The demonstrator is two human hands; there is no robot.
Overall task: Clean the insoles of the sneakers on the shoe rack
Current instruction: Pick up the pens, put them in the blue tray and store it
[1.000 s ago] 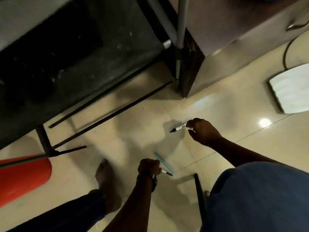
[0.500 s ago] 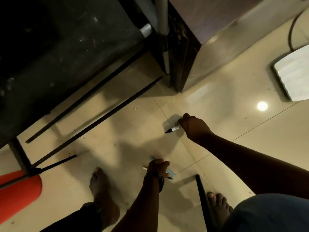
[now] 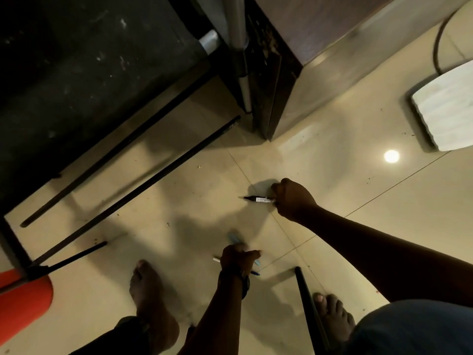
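At the near left edge of the floor we find a red object (image 3: 23,303), partly cut off by the frame. Above it, filling the far left, stands the shoe rack (image 3: 89,73): we see its dark, dusty shelf and a grey upright tube at its right corner. Two long black rods (image 3: 128,175) lie on the pale floor tiles (image 3: 204,155) just beside the rack, running diagonally.

Nearer the centre, a bare left foot (image 3: 151,303) rests on the tiles. The left hand (image 3: 239,258), with a watch (image 3: 244,280) at the wrist, is clenched round two pens (image 3: 234,238); a light-blue barrel projects on the far side and a white end on the left.

Right of it and farther away, the right hand (image 3: 291,198) grasps a black marker (image 3: 258,199) by its white-labelled barrel, the black end pointing left. We cannot tell whether the marker touches the tiles.

A further black rod (image 3: 307,303) lies just beside the bare right foot (image 3: 332,313). At the far right lies a white ribbed object (image 3: 445,111).
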